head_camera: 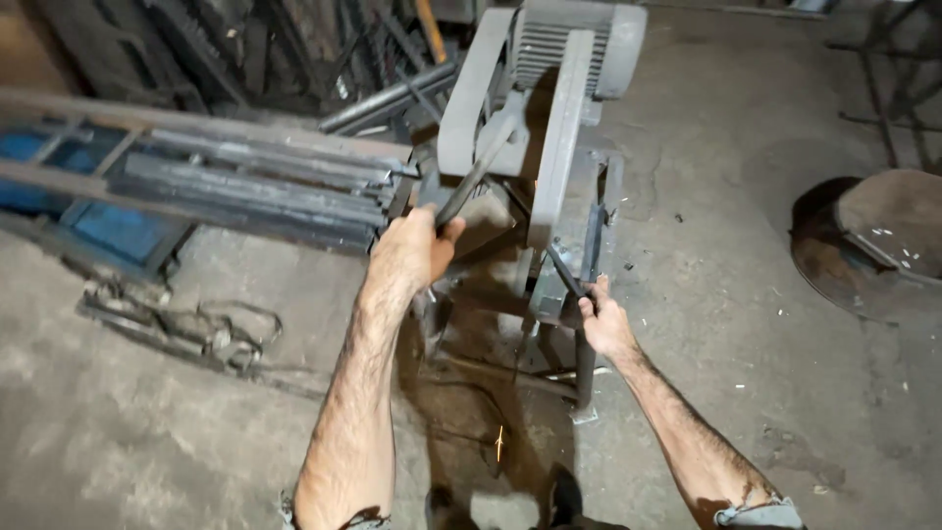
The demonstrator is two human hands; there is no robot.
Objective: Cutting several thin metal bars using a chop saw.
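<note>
A grey chop saw [549, 108] with a motor on top stands on a metal frame over the concrete floor. My left hand [412, 250] is closed around the saw's long dark lever handle [471, 182], which slants up toward the saw head. My right hand [603, 319] grips a thin dark metal bar [569, 273] at the right side of the saw's base. A stack of long steel bars [255, 186] feeds into the saw from the left. The blade is hidden behind its grey guard.
A blue rack [118, 231] holds the steel stock at the left. Scrap metal pieces [177, 329] lie on the floor beside it. A round rusty metal disc [873, 240] sits at the right. More dark metal rods [383, 98] lean at the back.
</note>
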